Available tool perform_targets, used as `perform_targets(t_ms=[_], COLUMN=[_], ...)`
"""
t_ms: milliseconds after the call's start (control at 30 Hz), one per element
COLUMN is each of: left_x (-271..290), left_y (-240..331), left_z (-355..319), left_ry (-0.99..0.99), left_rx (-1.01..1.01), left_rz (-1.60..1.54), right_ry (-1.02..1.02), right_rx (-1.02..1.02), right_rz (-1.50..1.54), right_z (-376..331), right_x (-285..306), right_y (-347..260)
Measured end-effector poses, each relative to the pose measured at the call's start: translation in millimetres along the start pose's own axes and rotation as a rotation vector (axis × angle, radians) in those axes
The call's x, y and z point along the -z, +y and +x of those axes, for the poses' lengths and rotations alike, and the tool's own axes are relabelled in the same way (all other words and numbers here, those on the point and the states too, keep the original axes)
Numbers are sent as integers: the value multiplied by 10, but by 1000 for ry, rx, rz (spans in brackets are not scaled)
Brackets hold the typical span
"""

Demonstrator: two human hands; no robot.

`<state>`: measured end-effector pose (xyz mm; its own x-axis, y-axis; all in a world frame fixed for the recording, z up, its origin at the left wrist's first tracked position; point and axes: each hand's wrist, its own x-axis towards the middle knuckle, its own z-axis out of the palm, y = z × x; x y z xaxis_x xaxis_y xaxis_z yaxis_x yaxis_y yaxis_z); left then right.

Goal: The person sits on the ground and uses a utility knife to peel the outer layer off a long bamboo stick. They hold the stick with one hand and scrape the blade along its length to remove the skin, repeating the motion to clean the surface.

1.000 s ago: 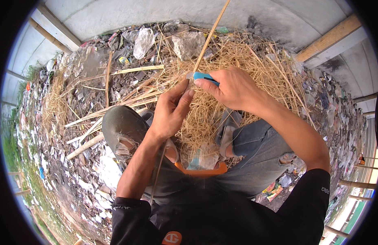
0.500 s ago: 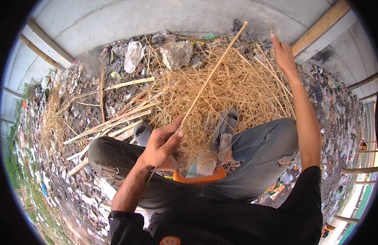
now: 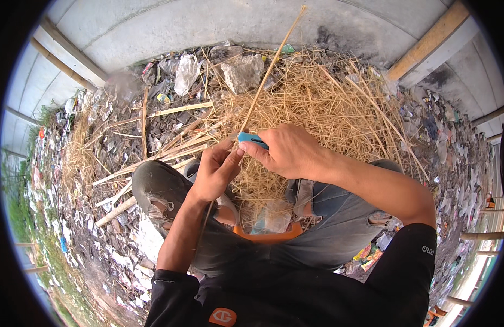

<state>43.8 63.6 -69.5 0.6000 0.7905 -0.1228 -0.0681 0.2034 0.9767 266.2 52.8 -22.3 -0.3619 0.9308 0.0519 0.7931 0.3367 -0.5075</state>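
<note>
My left hand [image 3: 214,171] is closed round a long, thin bamboo strip [image 3: 270,71], thumb along it. The strip slants up and away toward the wall, and its lower end runs back under my left forearm. My right hand [image 3: 295,151] grips a blue box cutter [image 3: 254,140] with a dark slot in its side. The cutter is against the strip just beyond my left fingertips; its blade is too small to make out. Beneath both hands spreads a heap of pale bamboo shavings [image 3: 322,106].
Split bamboo pieces [image 3: 154,159] lie left of my knees, with a pale rock [image 3: 242,73] farther off. A grey wall [image 3: 170,32] with wooden posts closes the far side. An orange handle-like piece [image 3: 269,236] sits between my legs. Litter covers the ground around.
My right hand has come from the far right, near the wall, back to my left hand, and the blue cutter now shows against the strip. My left hand keeps its hold.
</note>
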Motion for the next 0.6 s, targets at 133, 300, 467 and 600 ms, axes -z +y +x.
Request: perform_targets(t_ms=[133, 300, 467, 600], left_x=[-17, 18, 109, 189], left_y=[-77, -67, -103, -90], left_z=[-42, -63, -545, -447], left_ry=[74, 26, -190, -127], left_rx=[14, 72, 73, 94], left_rz=[13, 14, 5, -195], right_ry=[3, 173, 624, 763], right_rx=[-1, -138, -796, -681], right_rz=[-59, -151, -132, -136], right_z=[59, 301, -32, -242], right_x=[-26, 25, 1498, 1461], right_y=[113, 643, 2180, 2157])
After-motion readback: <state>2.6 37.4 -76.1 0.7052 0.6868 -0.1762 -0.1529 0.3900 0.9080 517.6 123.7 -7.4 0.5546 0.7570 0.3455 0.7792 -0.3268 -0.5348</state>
